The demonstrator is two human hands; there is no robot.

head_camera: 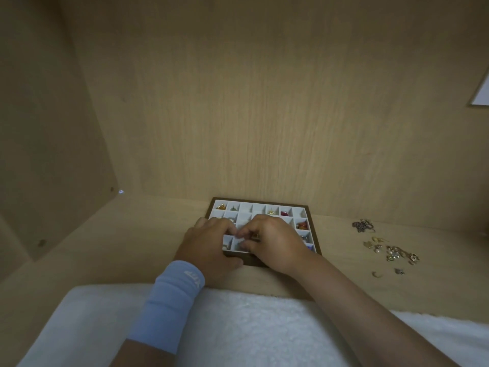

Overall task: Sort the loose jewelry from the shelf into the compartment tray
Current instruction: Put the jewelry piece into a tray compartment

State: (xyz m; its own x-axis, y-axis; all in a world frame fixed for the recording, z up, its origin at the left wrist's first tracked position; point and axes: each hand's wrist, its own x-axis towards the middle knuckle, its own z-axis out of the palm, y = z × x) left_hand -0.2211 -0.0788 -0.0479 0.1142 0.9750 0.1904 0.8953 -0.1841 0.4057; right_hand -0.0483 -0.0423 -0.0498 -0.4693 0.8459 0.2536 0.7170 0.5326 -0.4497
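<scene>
The compartment tray (pixel 299 207), brown-framed with white cells, sits on the wooden shelf against the back wall. Some cells hold gold, red and orange pieces. Both hands hover over its front rows, fingertips meeting. My right hand (pixel 272 242) pinches a small gold-coloured piece (pixel 255 236) between thumb and fingers. My left hand (pixel 209 242), with a light blue wristband, has its fingers curled beside the right fingertips; whether it also holds the piece is hidden. The loose jewelry pile (pixel 391 250) lies on the shelf to the right of the tray.
A dark chain tangle (pixel 363 225) lies at the back of the loose pile. Wooden walls close the shelf at left and back. A white fluffy cloth (pixel 251 327) runs along the shelf's front edge.
</scene>
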